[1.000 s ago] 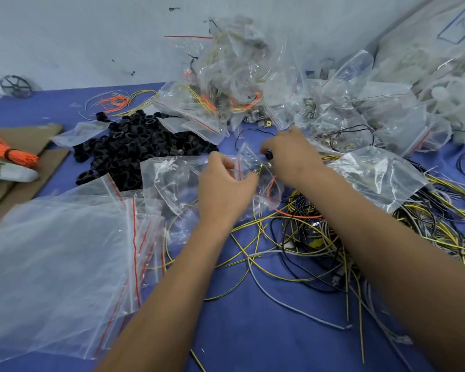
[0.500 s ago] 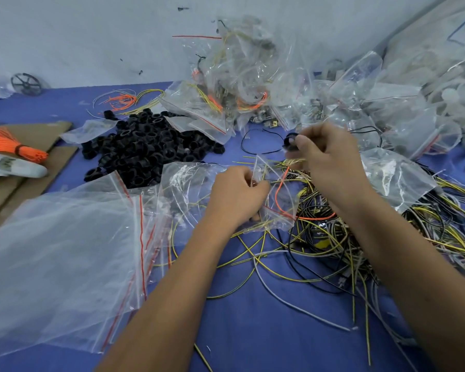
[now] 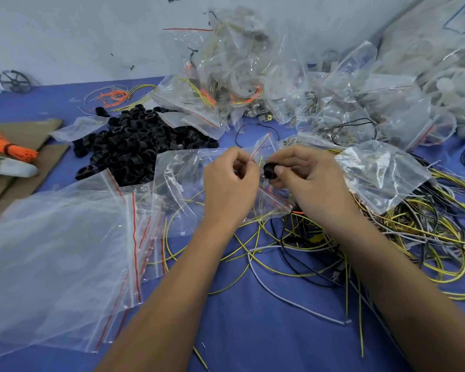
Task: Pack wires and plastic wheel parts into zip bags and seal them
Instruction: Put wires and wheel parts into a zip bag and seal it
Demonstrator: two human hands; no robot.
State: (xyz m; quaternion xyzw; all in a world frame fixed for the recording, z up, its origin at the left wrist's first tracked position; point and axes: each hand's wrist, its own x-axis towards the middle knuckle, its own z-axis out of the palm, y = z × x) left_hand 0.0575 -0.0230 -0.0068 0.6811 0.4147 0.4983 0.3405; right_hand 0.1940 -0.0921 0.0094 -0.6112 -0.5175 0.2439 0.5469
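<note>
While pinched between thumb and fingers of right hand [image 3: 306, 175], black wheel part [image 3: 269, 171] sits right at mouth of zip bag [image 3: 196, 189], above blue table [image 3: 253, 331]. Bag held up at centre, red seal strip showing at top edge, yellow wire visible through clear plastic. Left hand [image 3: 227, 183] fingers curled, pinching bag's upper lip by red strip. Hands close together, almost touching. Just beside bag to upper left, heap of black wheel parts [image 3: 134, 146] on table. To right and below, tangle of loose wires [image 3: 387, 237], yellow, black and grey, spread under right forearm. Another clear bag [image 3: 379, 173] resting on top of that tangle, just right of right hand. Lower left, stack of empty zip bags [image 3: 54, 264] with red strips, lying flat and overlapping. Behind, against wall, pile of filled bags [image 3: 239, 76] with orange and yellow wires inside. Far left, orange wire bundle [image 3: 8, 149] on brown cardboard [image 3: 49, 157], white object below it, cannot tell what. Top left corner, small dark spoked wheel [image 3: 14, 81] near wall. Small bunch of orange and yellow wires [image 3: 118, 96] behind black heap.
</note>
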